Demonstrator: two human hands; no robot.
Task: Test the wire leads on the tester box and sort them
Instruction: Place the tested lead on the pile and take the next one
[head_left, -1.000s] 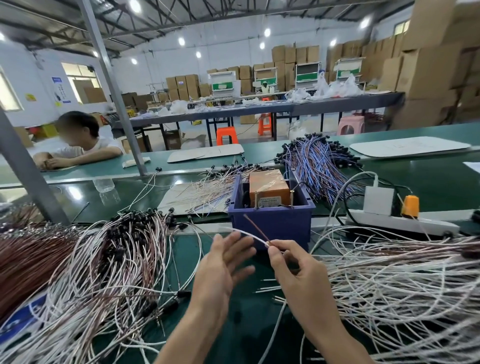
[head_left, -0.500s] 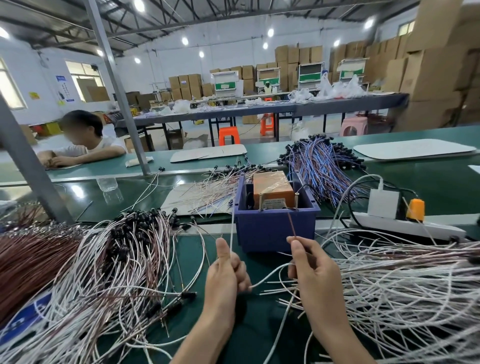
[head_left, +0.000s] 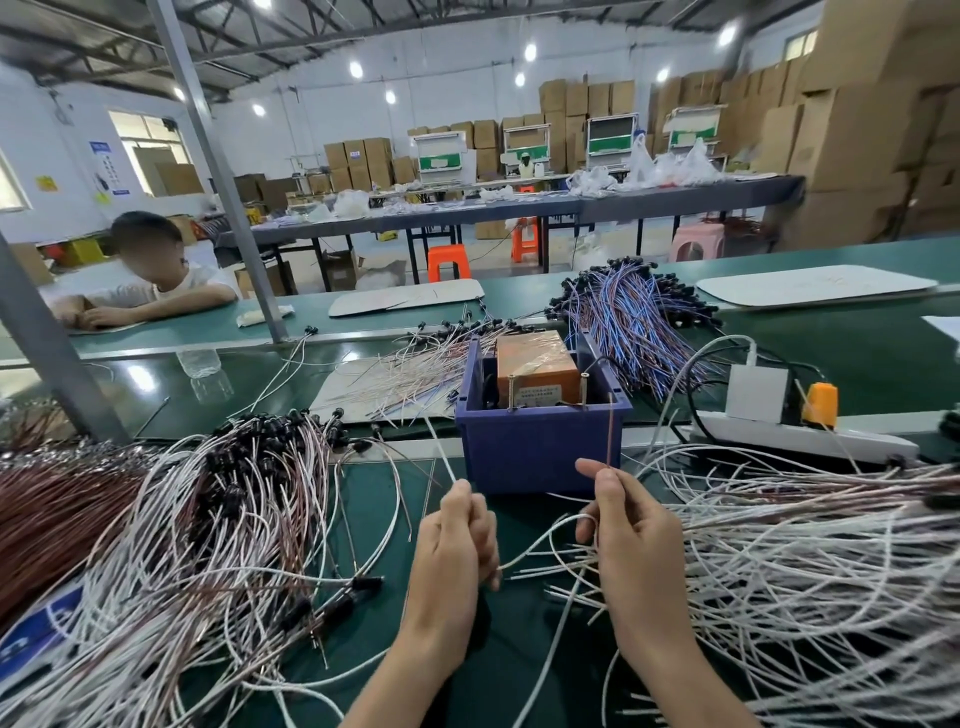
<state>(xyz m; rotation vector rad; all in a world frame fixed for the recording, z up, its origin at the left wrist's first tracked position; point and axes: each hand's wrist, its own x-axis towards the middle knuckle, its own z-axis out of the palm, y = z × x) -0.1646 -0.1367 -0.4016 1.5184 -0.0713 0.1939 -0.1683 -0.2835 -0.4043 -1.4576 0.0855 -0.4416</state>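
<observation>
My right hand (head_left: 631, 525) pinches a thin brown lead (head_left: 609, 436) between thumb and forefinger; it stands nearly upright, its tip pointing up in front of the right front corner of the blue bin (head_left: 540, 447). My left hand (head_left: 457, 535) is closed around a white lead (head_left: 439, 449), which leans up and to the left from my thumb, its free end aimed toward the far left. A white wire loops between my two hands, just below the bin.

Inside that one bin sits one orange tester box (head_left: 535, 364), wrapped in clear film, with two upright metal posts (head_left: 511, 391) at its near edge. The brown lead's tip is close to the right post, though I cannot tell whether they touch.

Three heaps surround me on the green bench (head_left: 467, 649): white leads (head_left: 810, 561) fanned out on my right, white-and-brown leads with black ends (head_left: 208, 519) on my left, and blue-and-red ones (head_left: 634, 322) beyond the bin. One white power strip (head_left: 800, 436) lies to the right, carrying a white adapter (head_left: 756, 392) and an orange plug (head_left: 821, 405).
</observation>
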